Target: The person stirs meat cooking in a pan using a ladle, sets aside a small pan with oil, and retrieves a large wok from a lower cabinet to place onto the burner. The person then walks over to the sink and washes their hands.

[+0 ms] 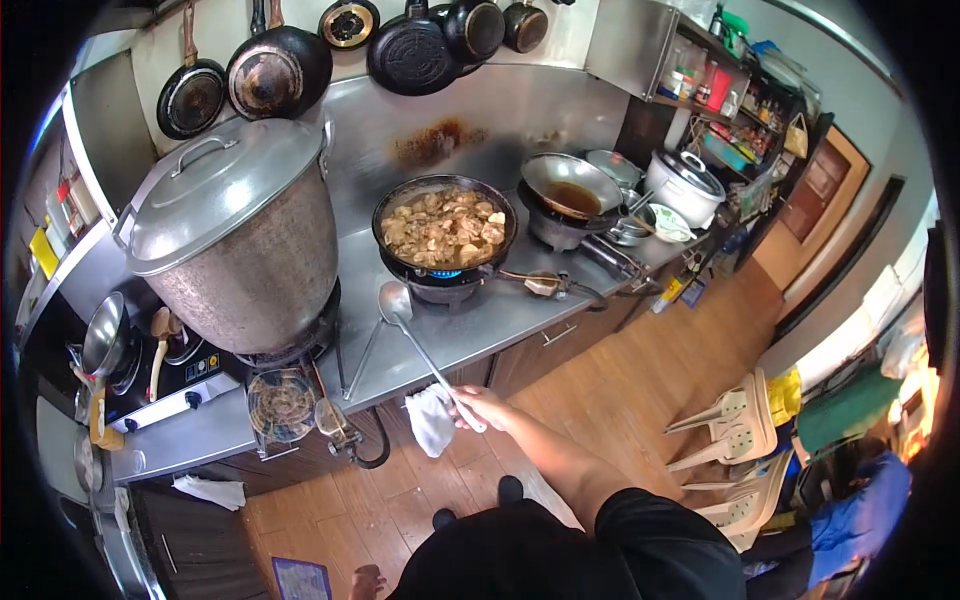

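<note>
My right hand (480, 409) grips the handle of a long metal ladle (424, 349), whose bowl is over the steel counter in front of the lit burner. A white cloth (431, 424) hangs just beside that hand at the counter's front. On the burner, above a blue flame, sits a black pan (382, 236) full of meat pieces (442, 225) in brown sauce. My left hand (367, 583) is low at the bottom edge, well away from the counter; it is partly cut off and its fingers are hard to make out.
A large lidded aluminium pot (247, 277) stands left of the pan. To the right, a wok (574, 187) with brown liquid rests on another burner near a white rice cooker (682, 184). Gas hoses (592, 294) run along the front edge. Stacked plastic stools (750, 427) are at the right.
</note>
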`<state>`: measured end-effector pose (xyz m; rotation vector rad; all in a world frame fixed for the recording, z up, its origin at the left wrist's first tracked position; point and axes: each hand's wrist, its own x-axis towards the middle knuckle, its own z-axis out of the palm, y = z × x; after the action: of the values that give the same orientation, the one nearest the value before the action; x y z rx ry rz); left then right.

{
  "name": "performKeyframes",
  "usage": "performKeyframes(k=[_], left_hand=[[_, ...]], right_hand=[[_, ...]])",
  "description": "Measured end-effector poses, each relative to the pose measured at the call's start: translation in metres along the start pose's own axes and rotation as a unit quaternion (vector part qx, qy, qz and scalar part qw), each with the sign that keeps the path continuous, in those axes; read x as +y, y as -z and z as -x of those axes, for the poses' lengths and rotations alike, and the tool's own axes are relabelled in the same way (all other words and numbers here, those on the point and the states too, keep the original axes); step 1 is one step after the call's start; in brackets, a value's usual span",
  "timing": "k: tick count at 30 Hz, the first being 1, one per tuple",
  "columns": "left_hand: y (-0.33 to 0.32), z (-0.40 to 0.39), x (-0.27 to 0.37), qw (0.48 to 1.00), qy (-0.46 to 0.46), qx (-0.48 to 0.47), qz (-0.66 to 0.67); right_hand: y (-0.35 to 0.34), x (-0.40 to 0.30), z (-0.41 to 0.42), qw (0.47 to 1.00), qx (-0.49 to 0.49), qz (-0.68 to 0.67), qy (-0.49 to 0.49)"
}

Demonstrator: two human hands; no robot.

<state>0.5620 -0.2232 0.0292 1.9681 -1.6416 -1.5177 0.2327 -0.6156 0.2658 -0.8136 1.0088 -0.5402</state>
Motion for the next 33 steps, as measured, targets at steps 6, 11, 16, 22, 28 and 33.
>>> performKeyframes(k=[6,11,16,22,28,33], left_hand=[[-0.009,0.003,-0.008,0.996,-0.014,-0.024,-0.080],[0.006,-0.010,-0.013,0.985,-0.038,-0.046,-0.161],[0.033,-0.040,-0.012,0.960,-0.079,-0.082,-0.255],[0.093,-0.053,0.161,0.985,-0.113,-0.091,-0.098],[0.164,-0.018,0.406,0.951,-0.083,-0.066,0.291],[0.140,-0.074,0.549,0.879,-0.216,-0.169,0.390]], right_hand=[[0.028,0.012,0.007,0.994,0.089,0.060,-0.004],[0.054,0.028,0.045,0.981,0.192,-0.001,0.027],[0.105,0.065,0.114,0.963,0.264,-0.037,0.029],[0.175,0.135,0.231,0.927,0.358,-0.105,0.026],[0.214,0.165,0.267,0.888,0.419,-0.187,0.023],[0.241,0.161,0.272,0.871,0.439,-0.223,-0.009]])
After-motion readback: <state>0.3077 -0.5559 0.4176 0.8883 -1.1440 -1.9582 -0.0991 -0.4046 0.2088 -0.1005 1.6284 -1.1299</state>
